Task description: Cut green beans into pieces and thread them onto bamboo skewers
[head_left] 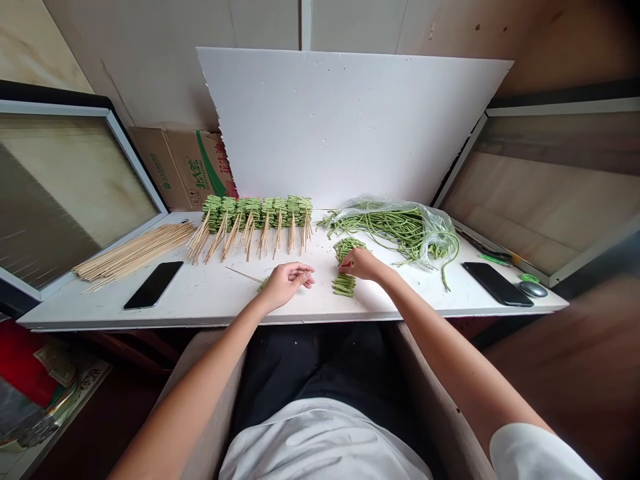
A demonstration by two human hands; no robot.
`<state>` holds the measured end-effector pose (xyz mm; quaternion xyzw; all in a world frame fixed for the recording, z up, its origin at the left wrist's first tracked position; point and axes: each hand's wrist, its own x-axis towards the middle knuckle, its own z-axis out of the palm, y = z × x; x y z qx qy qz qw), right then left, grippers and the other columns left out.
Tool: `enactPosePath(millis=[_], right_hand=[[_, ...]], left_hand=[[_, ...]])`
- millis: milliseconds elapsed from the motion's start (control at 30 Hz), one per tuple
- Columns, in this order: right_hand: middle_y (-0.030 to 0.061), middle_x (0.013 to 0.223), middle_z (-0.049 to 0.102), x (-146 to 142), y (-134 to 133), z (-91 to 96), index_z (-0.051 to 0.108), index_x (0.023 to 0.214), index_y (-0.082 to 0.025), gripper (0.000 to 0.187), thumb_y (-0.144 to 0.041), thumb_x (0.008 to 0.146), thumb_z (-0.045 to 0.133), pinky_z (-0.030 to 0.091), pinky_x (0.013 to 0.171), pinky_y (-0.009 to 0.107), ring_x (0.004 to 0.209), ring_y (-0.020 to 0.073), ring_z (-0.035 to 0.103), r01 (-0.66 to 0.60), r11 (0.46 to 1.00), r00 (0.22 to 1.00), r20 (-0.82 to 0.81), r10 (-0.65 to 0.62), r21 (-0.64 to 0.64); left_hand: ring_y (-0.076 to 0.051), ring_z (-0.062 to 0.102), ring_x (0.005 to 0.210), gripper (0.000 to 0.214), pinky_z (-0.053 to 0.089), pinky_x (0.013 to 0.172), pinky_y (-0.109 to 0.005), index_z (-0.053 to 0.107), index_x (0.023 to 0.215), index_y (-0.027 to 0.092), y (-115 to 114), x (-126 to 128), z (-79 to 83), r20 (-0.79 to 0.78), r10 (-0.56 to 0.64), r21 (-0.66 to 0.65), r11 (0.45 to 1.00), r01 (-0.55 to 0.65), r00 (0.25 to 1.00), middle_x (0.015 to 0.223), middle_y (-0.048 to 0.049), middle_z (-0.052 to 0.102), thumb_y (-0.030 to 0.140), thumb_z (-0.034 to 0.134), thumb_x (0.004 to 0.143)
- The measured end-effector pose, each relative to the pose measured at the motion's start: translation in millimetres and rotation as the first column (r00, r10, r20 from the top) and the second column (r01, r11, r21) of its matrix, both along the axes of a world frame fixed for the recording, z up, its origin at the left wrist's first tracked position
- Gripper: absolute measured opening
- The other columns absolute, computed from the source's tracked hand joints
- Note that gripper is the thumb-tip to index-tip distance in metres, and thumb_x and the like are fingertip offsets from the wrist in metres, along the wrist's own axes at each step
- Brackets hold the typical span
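Observation:
My left hand (286,283) rests on the white table (200,297), fingers curled around a thin wooden skewer (243,274) with a few green bean pieces on it. My right hand (361,264) reaches into a small pile of cut green bean pieces (345,285) and pinches some between its fingertips. More cut pieces (347,246) lie just behind that hand.
A row of finished bean skewers (257,222) lines the back, and a bundle of bare skewers (133,253) lies to the left. Long beans in a plastic bag (400,229) sit at right. Black phones lie at left (153,285) and right (497,283). A white board (345,127) leans behind.

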<state>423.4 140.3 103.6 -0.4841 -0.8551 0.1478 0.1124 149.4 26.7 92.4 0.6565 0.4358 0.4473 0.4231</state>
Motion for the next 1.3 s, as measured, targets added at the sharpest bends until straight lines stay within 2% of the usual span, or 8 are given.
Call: enactPosePath(millis=[167,400,667,933,1067,1167,1233,1300], right_hand=[[0.0073,0.085,0.081,-9,4,18.0,0.086,0.091,-0.020,0.012,-0.029,0.086,0.078,0.049,0.063,0.030,0.067,0.0202,0.067,-0.023,0.994,0.994,0.106,0.034,-0.105],[0.0076,0.081,0.079,-18,6,25.8,0.083,0.083,-0.018,0.006,-0.023,0.081,0.082,0.045,0.060,0.029,0.066,0.0196,0.067,-0.006,0.998,0.981,0.193,0.020,-0.070],[0.0082,0.095,0.082,-19,45,34.0,0.083,0.093,-0.016,0.011,-0.024,0.088,0.077,0.048,0.065,0.025,0.079,0.0194,0.072,0.095,0.993,0.994,0.048,-0.099,0.071],[0.0115,0.090,0.082,-21,69,15.7,0.084,0.089,-0.015,0.012,-0.025,0.087,0.080,0.050,0.068,0.027,0.079,0.0224,0.073,0.215,0.970,0.976,-0.041,-0.212,0.109],[0.0137,0.099,0.083,-17,60,19.7,0.084,0.101,-0.013,0.020,-0.026,0.095,0.071,0.053,0.075,0.029,0.088,0.0243,0.075,0.232,0.959,0.970,-0.112,-0.215,0.164],[0.0135,0.106,0.083,-23,39,31.0,0.083,0.108,-0.013,0.023,-0.025,0.097,0.068,0.054,0.079,0.030,0.092,0.0243,0.075,0.205,0.960,0.970,-0.168,-0.174,0.188],[0.0121,0.111,0.082,-33,15,38.1,0.083,0.108,-0.016,0.025,-0.033,0.099,0.067,0.055,0.078,0.029,0.093,0.0233,0.075,0.104,0.983,0.962,-0.267,-0.060,0.154],[0.0101,0.112,0.083,-44,-14,42.2,0.084,0.106,-0.020,0.032,-0.046,0.100,0.067,0.056,0.078,0.030,0.094,0.0235,0.075,-0.082,0.992,0.918,-0.380,0.113,0.097]], left_hand=[[-0.022,0.078,0.084,0.039,0.064,0.085,-0.040,0.074,0.112,0.014,-2,-1,3.3,-0.008,-0.008,0.007,1.000,0.008,1.000,0.096,-0.0124,0.080,0.049,0.072,0.094],[-0.022,0.077,0.082,0.036,0.064,0.084,-0.039,0.074,0.112,0.015,-1,-4,5.9,-0.020,-0.008,0.029,1.000,0.008,1.000,0.095,-0.0114,0.080,0.046,0.071,0.095],[-0.021,0.078,0.081,0.032,0.064,0.084,-0.038,0.073,0.111,0.013,-2,-6,12.6,-0.010,0.023,0.037,0.999,-0.023,1.000,0.093,-0.0117,0.080,0.040,0.070,0.095],[-0.025,0.079,0.093,0.024,0.063,0.089,-0.040,0.072,0.101,0.015,4,-14,9.3,-0.068,0.049,-0.016,0.999,-0.050,0.996,0.096,-0.0133,0.082,0.037,0.074,0.091],[-0.027,0.079,0.101,0.027,0.062,0.090,-0.041,0.069,0.103,0.017,2,-16,14.1,-0.057,0.075,-0.051,0.996,-0.078,0.996,0.100,-0.0134,0.082,0.041,0.075,0.091],[-0.027,0.077,0.105,0.030,0.060,0.093,-0.041,0.070,0.102,0.018,1,-16,18.6,-0.034,0.108,-0.021,0.994,-0.109,0.994,0.105,-0.0132,0.082,0.044,0.077,0.089],[-0.026,0.075,0.103,0.033,0.059,0.093,-0.040,0.075,0.100,0.017,1,-15,21.2,-0.025,0.154,0.041,0.987,-0.153,0.988,0.107,-0.0127,0.080,0.047,0.079,0.087],[-0.024,0.074,0.098,0.039,0.058,0.090,-0.038,0.079,0.102,0.017,1,-14,23.4,0.012,0.191,0.072,0.979,-0.191,0.982,0.107,-0.0120,0.079,0.051,0.082,0.083]])
